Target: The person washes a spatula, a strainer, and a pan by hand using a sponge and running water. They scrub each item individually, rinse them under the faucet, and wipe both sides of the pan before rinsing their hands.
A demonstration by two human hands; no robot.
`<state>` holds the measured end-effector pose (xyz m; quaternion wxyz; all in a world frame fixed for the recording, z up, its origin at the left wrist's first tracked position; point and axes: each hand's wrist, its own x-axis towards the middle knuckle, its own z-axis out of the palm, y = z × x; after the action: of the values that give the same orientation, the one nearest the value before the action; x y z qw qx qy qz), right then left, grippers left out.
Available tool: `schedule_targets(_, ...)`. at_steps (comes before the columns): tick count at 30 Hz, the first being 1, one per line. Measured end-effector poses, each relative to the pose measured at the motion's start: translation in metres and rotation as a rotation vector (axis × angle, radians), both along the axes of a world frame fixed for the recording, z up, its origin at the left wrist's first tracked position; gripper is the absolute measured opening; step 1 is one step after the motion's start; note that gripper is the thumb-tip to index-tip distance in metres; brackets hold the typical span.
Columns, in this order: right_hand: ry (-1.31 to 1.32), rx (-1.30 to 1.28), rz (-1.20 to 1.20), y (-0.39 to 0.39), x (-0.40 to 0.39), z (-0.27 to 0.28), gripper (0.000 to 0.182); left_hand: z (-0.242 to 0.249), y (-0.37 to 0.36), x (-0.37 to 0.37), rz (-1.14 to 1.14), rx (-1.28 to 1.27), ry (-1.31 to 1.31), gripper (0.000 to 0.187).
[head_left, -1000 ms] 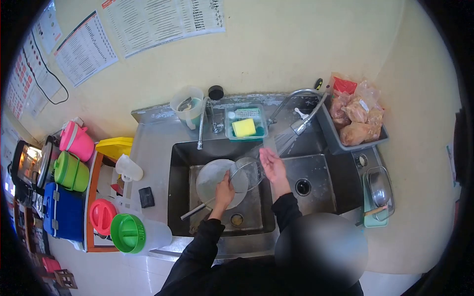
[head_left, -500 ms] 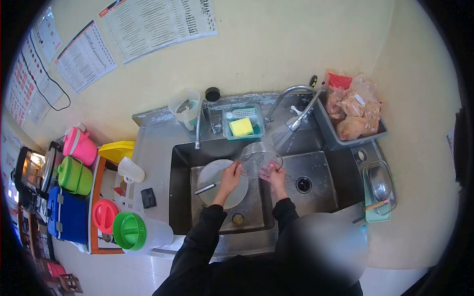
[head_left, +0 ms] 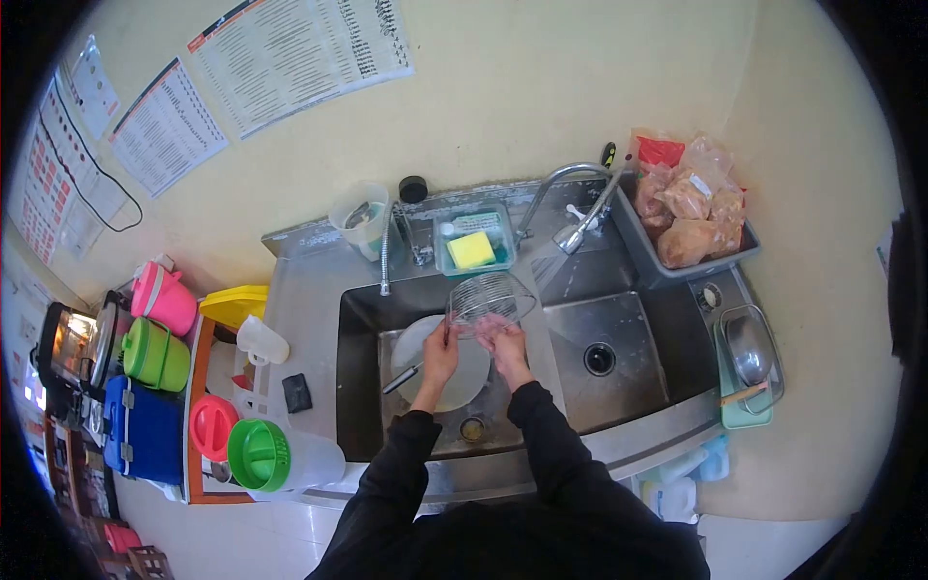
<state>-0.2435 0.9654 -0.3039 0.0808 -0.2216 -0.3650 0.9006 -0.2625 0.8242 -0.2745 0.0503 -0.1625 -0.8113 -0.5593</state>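
Note:
Over the divider side of the left basin, a clear round container point(head_left: 493, 290) with fine lines on its see-through wall is tipped between my hands. My left hand point(head_left: 440, 360) is closed on its left edge. At its near side, my right hand point(head_left: 507, 350) grips it, and fingers show pinkish through the wall. Below, a round white basin point(head_left: 462, 391) lies in the left sink bowl point(head_left: 360, 425). A utensil with a dark handle point(head_left: 400, 379) leans across its rim, partly hidden by my left hand. Water sprays from the curved faucet point(head_left: 568, 237) right of the container.
A yellow sponge point(head_left: 471, 249) rests in a clear tub behind the sink. Bagged food point(head_left: 698, 208) fills a grey bin point(head_left: 710, 269) at the back right. A metal bowl point(head_left: 748, 350) sits far right. On the left stand a green-lidded pitcher point(head_left: 259, 454) and a dark pad point(head_left: 297, 392).
Both hands have moved slightly left with the clear container, which is tilted differently, away from the faucet spray. The camera view has shifted, and jugs beneath the counter now show at lower right.

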Motion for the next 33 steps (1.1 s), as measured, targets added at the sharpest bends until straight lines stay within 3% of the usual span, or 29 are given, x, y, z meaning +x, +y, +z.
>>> schedule_targets(2,0.013,0.063,0.091,-0.001,-0.003,0.003,0.015,0.020,-0.014,0.008,0.027,-0.099,0.131,0.028)
schedule_targets(7,0.111,0.487,0.212,0.028,-0.018,-0.007,0.014,0.024,-0.045,0.021,0.206,-0.431,0.063,0.027)
schedule_targets(10,0.258,1.431,0.058,0.034,-0.007,0.025,0.014,0.011,-0.049,0.024,0.210,-0.453,0.013,0.028)
schedule_targets(13,0.344,1.366,-0.232,0.032,0.002,0.038,0.015,0.002,-0.039,0.026,0.188,-0.315,0.017,0.028)
schedule_targets(16,0.212,1.056,-0.377,0.025,0.009,0.035,0.015,-0.002,-0.016,0.028,0.188,-0.246,0.033,0.028)
schedule_targets(19,-0.096,1.159,-0.351,0.030,0.009,0.003,0.014,0.001,0.003,0.026,0.180,-0.225,0.034,0.028)
schedule_targets(22,0.053,0.332,-0.068,0.010,0.002,-0.015,0.017,0.006,0.016,0.026,0.202,-0.164,0.017,0.029)
schedule_targets(25,0.109,0.012,0.185,0.008,-0.002,0.002,0.022,0.012,0.013,0.021,0.250,-0.166,0.027,0.029)
schedule_targets(28,0.103,0.127,0.600,0.040,-0.013,-0.002,0.021,0.012,-0.016,0.017,0.353,-0.273,0.084,0.028)
schedule_targets(31,-0.031,0.002,0.390,0.047,-0.034,-0.022,0.023,0.011,-0.043,0.016,0.395,-0.336,0.075,0.028)
schedule_targets(33,-0.150,0.120,0.290,0.042,-0.035,-0.007,0.029,-0.007,-0.059,0.010,0.357,-0.392,0.032,0.026)
